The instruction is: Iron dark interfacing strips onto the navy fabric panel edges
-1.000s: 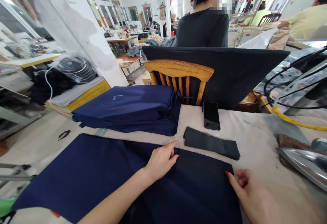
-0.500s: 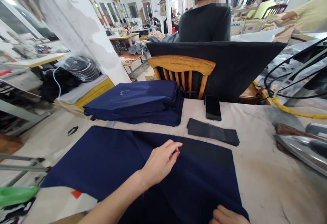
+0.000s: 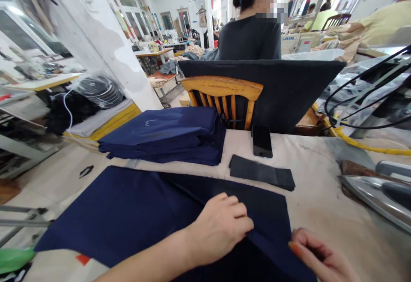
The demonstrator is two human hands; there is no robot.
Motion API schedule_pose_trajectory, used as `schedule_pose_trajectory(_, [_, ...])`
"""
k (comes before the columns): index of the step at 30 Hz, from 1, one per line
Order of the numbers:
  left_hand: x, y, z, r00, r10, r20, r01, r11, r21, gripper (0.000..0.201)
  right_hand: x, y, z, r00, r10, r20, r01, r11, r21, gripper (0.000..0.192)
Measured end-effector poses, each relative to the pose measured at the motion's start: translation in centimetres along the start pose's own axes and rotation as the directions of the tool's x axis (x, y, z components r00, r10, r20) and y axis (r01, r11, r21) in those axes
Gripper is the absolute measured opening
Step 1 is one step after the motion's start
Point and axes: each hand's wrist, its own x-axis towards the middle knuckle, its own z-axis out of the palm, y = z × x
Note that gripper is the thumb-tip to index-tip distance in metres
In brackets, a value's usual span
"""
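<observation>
1. Head view: my left hand (image 3: 221, 226) pinches a fold of the navy cloth (image 3: 135, 213) lying flat on the table (image 3: 321, 205) — fingers closed to raise it.
2. My right hand (image 3: 321, 256), at 3 o'clock, curls onto the cloth's edge — steadying it.

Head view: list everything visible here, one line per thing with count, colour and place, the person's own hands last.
navy fabric panel: one, dark blue, spread on the table front.
folded fabric stack: one pile, navy, behind the panel.
black strips: small pile, mid-table.
phone: one, black, beside the chair.
wooden chair: one, draped with dark cloth.
iron: one, metallic, right edge.
table: one, beige cover.
seated person: dark top, back turned.
left hand: pinching the panel.
right hand: gripping the panel's right edge.
</observation>
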Motion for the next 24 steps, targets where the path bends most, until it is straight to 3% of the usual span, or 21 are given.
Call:
schedule_pose_trajectory(3, [3.4, -2.1, 0.8, 0.998, 0.042, -0.055, -0.038, 0.997, 0.074, 0.019, 1.3, 0.7, -2.5, 0.963, 0.02, -0.269, -0.016, 1.0, 0.015, 0.043])
schedule_pose_trajectory(6, [6.8, -3.9, 2.0, 0.998, 0.015, -0.054, -0.009, 0.993, 0.115, 0.017, 2.7, 1.8, -4.5, 0.921, 0.009, -0.39, -0.025, 0.999, -0.037, 0.043])
schedule_pose_trajectory(10, [11.6, -4.1, 3.8, 0.997, -0.024, -0.07, 0.031, 0.994, 0.101, 0.013, 4.7, 2.9, -5.7, 0.91, -0.02, -0.414, -0.036, 0.991, -0.128, 0.043])
schedule_pose_trajectory(16, [17.7, -2.2, 5.7, 0.992, -0.123, 0.0, 0.123, 0.992, -0.021, 0.016, 7.1, 3.7, -6.1, 0.915, -0.079, -0.396, -0.005, 0.979, -0.205, 0.041])
schedule_pose_trajectory(24, [18.7, -3.2, 6.1, 0.968, -0.249, 0.034, 0.251, 0.957, -0.146, 0.022, 8.1, 3.2, -6.3, 0.886, -0.112, -0.45, 0.014, 0.977, -0.214, 0.041])
